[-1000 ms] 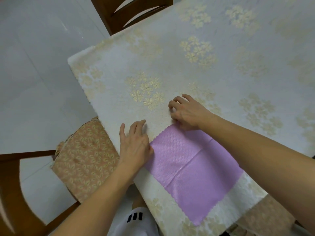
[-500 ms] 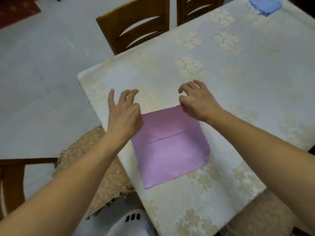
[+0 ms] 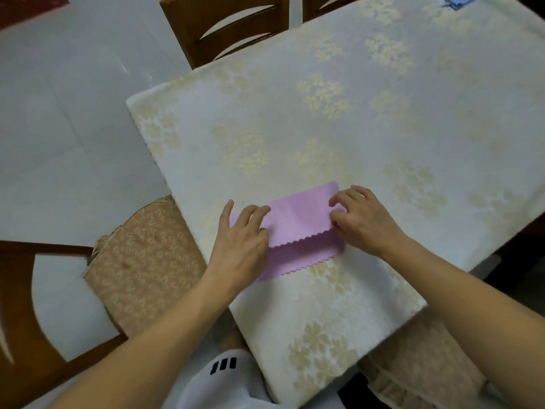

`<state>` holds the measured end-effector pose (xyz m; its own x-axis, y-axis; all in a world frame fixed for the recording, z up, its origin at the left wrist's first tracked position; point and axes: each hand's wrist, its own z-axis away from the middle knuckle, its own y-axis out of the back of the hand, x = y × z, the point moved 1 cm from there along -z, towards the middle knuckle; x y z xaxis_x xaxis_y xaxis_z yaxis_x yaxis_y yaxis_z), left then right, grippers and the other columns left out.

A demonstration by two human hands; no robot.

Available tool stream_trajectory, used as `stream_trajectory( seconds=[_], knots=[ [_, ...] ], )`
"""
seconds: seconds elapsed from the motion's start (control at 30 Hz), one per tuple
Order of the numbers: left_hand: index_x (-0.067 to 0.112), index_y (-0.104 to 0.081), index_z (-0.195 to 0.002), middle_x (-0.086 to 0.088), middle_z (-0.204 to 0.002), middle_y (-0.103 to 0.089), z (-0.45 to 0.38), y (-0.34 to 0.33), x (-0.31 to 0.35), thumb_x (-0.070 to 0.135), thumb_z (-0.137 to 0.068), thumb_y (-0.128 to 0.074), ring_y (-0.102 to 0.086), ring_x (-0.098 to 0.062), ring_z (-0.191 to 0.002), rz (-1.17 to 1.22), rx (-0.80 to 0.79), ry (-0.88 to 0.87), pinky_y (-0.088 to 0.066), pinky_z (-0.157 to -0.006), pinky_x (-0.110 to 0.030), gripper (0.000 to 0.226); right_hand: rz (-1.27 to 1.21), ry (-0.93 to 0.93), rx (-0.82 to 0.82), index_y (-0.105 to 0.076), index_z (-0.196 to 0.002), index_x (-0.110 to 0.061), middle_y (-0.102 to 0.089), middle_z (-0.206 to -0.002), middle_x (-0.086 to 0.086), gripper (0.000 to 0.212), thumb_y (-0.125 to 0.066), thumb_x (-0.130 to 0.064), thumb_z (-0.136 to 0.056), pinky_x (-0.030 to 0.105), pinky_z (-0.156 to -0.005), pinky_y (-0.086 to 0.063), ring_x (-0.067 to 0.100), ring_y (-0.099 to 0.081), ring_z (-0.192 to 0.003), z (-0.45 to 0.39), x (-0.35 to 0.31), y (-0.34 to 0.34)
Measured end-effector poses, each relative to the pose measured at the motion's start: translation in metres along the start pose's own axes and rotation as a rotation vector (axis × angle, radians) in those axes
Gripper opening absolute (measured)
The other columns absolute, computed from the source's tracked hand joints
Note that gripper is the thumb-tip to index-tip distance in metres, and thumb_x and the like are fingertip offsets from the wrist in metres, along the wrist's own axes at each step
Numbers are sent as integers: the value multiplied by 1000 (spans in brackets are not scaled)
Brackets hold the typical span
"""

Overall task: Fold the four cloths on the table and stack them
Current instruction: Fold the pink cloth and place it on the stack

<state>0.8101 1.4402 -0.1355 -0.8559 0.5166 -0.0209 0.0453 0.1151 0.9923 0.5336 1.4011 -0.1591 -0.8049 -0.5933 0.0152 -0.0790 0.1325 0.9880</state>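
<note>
The purple cloth (image 3: 298, 228) lies on the tabletop (image 3: 368, 137) near its nearer edge, doubled over so that the upper layer's zigzag edge falls a little short of the lower layer's zigzag edge, leaving a strip of the under layer showing; the left hand (image 3: 241, 243) rests on the cloth's left end with its fingers (image 3: 250, 215) stretched fairly straight and spread, pressing the fabric flat, the thumb out over the bare tablecloth; the right hand (image 3: 362, 222) sits at the cloth's right end with its fingers bent and the tips down on the folded layer, though whether they pinch the edge or only press it I cannot tell; a blue cloth (image 3: 454, 0) shows at the far corner of the tabletop, cut by the frame; a cushioned chair (image 3: 141, 261) stands just left of the tabletop; a wooden chair back (image 3: 224, 28) stands beyond the far side.
</note>
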Motion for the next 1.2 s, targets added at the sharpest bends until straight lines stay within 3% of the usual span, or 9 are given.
stream_trajectory(
  seconds=[0.2,0.33,0.6,1.2],
  knots=[
    [9,-65,-69,-13,-128,-60,28,-39,26,12,-51,-78,-57,-32,-114,30,-101,-25,-35,-103,-66,22,-19,-97,121,-60,-71,-11,-66,-105,12,9,-66,-8,-77,48,-102,-40,30,-61,-94,41,-16,-38],
    [8,-68,-77,-12,-127,-59,37,-55,31,15,-52,-78,-56,-31,-112,25,-129,-11,-31,-104,-64,28,-8,-187,150,-61,-74,-11,-65,-105,12,4,-64,-10,-76,49,-104,-39,30,-60,-97,52,-25,-48],
    [7,-70,-88,-10,-126,-59,44,-58,27,16,-59,-77,-56,-29,-113,33,-119,10,-33,-106,-61,31,58,-257,102,-64,-82,-8,-65,-108,13,9,-71,-8,-76,51,-105,-36,32,-59,-102,60,-28,-49],
    [8,-66,-81,-10,-118,-63,54,-58,35,11,-61,-75,-62,-31,-104,63,-91,-36,-39,-101,-59,22,121,-381,46,-66,-80,-9,-68,-103,8,13,-75,-4,-73,49,-101,-41,29,-62,-95,86,-23,-46]
  ],
)
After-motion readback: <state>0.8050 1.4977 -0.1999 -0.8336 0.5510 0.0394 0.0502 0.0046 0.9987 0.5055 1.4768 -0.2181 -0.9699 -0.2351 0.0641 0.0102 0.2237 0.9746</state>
